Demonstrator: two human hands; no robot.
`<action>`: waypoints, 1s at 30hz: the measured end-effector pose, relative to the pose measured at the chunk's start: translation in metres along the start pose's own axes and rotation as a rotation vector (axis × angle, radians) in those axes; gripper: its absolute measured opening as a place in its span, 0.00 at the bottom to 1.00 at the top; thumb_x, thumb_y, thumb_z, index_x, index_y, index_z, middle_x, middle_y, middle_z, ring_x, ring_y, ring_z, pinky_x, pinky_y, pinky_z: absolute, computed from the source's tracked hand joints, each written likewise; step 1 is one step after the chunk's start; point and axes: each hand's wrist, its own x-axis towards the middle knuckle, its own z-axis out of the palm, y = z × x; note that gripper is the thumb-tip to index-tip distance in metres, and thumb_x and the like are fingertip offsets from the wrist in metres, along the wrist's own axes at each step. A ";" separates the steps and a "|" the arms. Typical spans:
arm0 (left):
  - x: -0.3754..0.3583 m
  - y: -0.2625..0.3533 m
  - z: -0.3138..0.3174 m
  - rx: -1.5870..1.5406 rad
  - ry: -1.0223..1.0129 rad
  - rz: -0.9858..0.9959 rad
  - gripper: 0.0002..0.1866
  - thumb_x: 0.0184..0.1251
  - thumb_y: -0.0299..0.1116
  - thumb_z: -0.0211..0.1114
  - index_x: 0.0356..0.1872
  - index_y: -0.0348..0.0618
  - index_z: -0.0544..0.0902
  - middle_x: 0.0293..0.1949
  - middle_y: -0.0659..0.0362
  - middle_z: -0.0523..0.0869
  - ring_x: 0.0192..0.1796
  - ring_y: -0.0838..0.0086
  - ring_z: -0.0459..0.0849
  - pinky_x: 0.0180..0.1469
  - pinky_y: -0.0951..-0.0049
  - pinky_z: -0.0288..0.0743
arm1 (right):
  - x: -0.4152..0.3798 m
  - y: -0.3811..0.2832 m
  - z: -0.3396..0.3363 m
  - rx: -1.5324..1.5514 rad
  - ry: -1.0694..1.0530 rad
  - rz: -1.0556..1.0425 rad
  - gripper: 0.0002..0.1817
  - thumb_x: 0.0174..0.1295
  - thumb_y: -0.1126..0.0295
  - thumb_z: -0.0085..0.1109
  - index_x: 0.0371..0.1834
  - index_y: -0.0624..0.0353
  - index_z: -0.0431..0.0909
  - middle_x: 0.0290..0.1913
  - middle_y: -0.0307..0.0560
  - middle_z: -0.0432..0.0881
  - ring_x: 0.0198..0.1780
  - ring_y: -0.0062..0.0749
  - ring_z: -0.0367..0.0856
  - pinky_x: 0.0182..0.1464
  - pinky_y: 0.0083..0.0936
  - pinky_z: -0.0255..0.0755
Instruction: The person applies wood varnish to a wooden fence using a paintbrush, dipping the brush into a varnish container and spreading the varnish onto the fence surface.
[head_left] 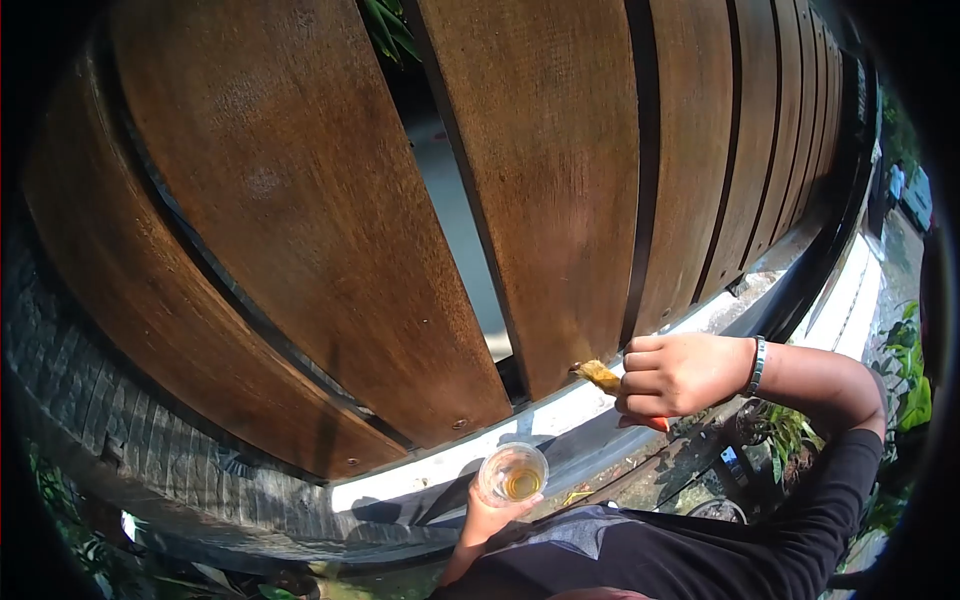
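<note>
My right hand [685, 375] is closed around a paintbrush [598, 376]; its yellowish bristles point left, and a bit of orange-red handle shows below my fingers. The bristle tip is right by the lower end of a brown wooden plank [555, 220]. Lower down, my left hand [490, 517] is wrapped around a clear plastic cup [507, 458]. A little amber liquid [522, 484] lies at the bottom of the cup. The cup is beside the white ledge under the planks.
More brown planks [290, 230] stand side by side with narrow dark gaps. Below them runs a white ledge [440, 475], meeting a grey ribbed post [170, 460] at left. Green plants [790, 430] grow at lower right. Far right, a person [896, 182] is near a vehicle.
</note>
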 end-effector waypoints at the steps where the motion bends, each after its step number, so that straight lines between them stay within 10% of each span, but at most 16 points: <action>1: 0.001 0.006 0.002 -0.027 0.021 -0.001 0.42 0.44 0.27 0.88 0.63 0.31 0.77 0.55 0.53 0.87 0.57 0.71 0.85 0.64 0.67 0.78 | 0.000 0.008 -0.021 0.009 -0.048 0.046 0.11 0.63 0.65 0.64 0.45 0.58 0.80 0.36 0.39 0.76 0.40 0.33 0.78 0.45 0.32 0.71; 5: 0.003 -0.001 -0.001 -0.088 -0.014 -0.001 0.41 0.45 0.25 0.87 0.63 0.32 0.77 0.54 0.55 0.88 0.56 0.72 0.86 0.64 0.68 0.78 | -0.004 0.035 -0.107 -0.127 0.180 0.199 0.16 0.55 0.67 0.78 0.44 0.55 0.83 0.31 0.38 0.72 0.34 0.35 0.74 0.42 0.33 0.72; 16: 0.011 -0.027 -0.007 -0.106 -0.024 0.065 0.47 0.43 0.28 0.89 0.68 0.37 0.74 0.56 0.55 0.87 0.58 0.71 0.85 0.66 0.66 0.77 | 0.023 0.098 -0.294 -0.984 0.480 0.063 0.08 0.61 0.74 0.75 0.41 0.59 0.88 0.37 0.43 0.86 0.38 0.37 0.84 0.38 0.31 0.78; 26: 0.022 -0.033 -0.003 -0.166 -0.112 0.030 0.45 0.47 0.25 0.87 0.68 0.34 0.71 0.59 0.51 0.84 0.64 0.68 0.83 0.72 0.63 0.74 | 0.027 0.110 -0.290 -1.345 0.634 -0.013 0.04 0.60 0.76 0.73 0.38 0.60 0.90 0.43 0.43 0.88 0.38 0.36 0.85 0.38 0.31 0.80; 30: 0.026 -0.049 -0.009 -0.029 -0.192 0.075 0.48 0.55 0.12 0.74 0.77 0.45 0.61 0.61 0.55 0.81 0.61 0.69 0.82 0.59 0.66 0.80 | 0.023 0.102 -0.241 -0.940 0.515 0.019 0.15 0.58 0.68 0.77 0.47 0.54 0.85 0.37 0.41 0.81 0.38 0.34 0.81 0.43 0.32 0.77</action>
